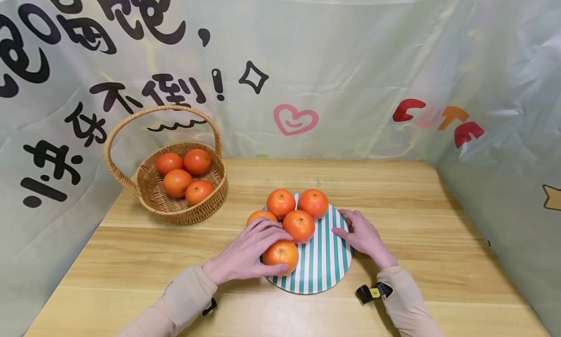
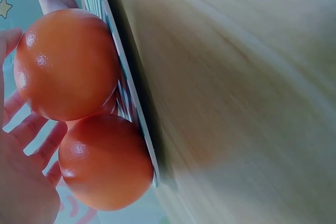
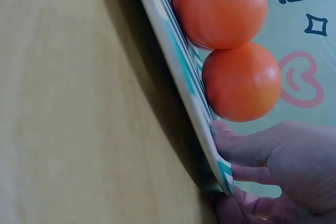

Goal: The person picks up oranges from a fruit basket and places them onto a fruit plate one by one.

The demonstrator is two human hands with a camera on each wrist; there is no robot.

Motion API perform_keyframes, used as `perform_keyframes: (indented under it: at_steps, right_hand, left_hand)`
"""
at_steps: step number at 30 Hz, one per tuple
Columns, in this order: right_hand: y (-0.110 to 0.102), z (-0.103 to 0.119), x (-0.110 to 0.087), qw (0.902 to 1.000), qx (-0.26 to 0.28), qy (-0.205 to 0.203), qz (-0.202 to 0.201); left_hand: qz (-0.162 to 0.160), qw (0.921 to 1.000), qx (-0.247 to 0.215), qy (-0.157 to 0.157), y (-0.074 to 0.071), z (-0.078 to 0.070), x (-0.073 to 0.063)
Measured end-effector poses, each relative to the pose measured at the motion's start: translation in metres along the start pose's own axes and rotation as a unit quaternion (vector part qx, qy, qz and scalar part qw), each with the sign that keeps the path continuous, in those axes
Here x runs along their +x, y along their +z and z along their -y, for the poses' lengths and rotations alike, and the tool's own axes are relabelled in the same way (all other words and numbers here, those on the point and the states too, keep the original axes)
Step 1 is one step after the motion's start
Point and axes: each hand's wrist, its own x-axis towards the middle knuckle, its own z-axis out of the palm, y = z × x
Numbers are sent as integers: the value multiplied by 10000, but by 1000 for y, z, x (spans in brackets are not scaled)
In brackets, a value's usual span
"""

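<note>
From where I'm standing, the left grip [image 1: 247, 255] is curled round the front orange [image 1: 281, 257], near-left on the striped plate [image 1: 326, 264]; the right grip [image 1: 364, 235] pinches the plate's right edge, across from that orange.

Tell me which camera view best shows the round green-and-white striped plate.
The head view: the plate shows its striped face from above, partly under round, glossy orange fruits. The left wrist view shows a narrow striped sliver; the right wrist, the edge the right hand grips.
</note>
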Motion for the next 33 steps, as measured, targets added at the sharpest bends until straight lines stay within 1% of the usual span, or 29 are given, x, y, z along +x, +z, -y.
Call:
perform_keyframes:
  at_steps: [3, 14, 22, 30, 33]
  right_hand:
    - [0, 0, 0, 10000, 6, 18, 9]
    - [0, 0, 0, 10000, 1, -21, 22]
    - [0, 0, 0, 10000, -25, -12, 21]
    - [1, 1, 0, 10000, -58, 8, 7]
    - [1, 1, -1, 10000, -61, 28, -27]
  left_hand:
    - [-53, 10000, 46, 50, 0, 0, 1]
    - [-96, 9999, 78, 87, 0, 1, 0]
    - [-91, 9999, 49, 62, -1, 1, -1]
    - [47, 10000, 0, -54, -1, 0, -2]
    - [25, 10000, -35, -33, -1, 0, -2]
